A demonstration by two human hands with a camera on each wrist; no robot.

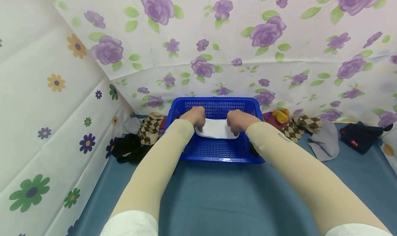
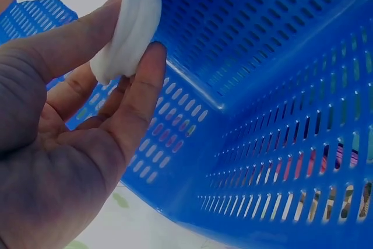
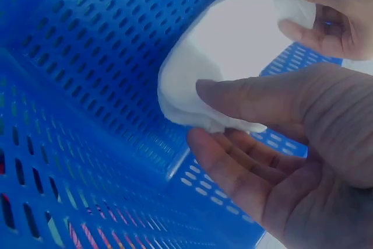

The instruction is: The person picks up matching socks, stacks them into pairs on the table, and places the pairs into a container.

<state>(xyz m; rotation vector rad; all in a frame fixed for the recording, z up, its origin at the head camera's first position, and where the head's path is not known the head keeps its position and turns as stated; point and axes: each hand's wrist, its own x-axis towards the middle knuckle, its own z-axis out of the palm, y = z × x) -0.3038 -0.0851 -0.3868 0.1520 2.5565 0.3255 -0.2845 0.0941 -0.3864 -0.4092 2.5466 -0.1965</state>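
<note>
A folded white cloth (image 1: 216, 128), oblong with rounded ends, is held inside a blue plastic basket (image 1: 217, 159). My left hand (image 1: 197, 116) pinches its left end; in the left wrist view the thumb (image 2: 87, 36) lies on one side and the fingers (image 2: 143, 88) on the other. At the opposite end, my right hand (image 1: 238, 120) pinches the cloth between thumb (image 3: 245, 97) and fingers (image 3: 221, 164). Layered edges of the cloth (image 3: 186, 94) show in the right wrist view. Whether it touches the basket floor, I cannot tell.
Left of the basket lie a black cap (image 1: 126, 146), a checkered brown cloth (image 1: 151, 127) and a grey item (image 1: 131, 125). To its right are a mustard cloth (image 1: 281, 115), another checkered cloth (image 1: 293, 130), a grey cloth (image 1: 325, 141) and a dark cap (image 1: 359, 136). Flowered sheeting (image 1: 186, 50) hangs behind.
</note>
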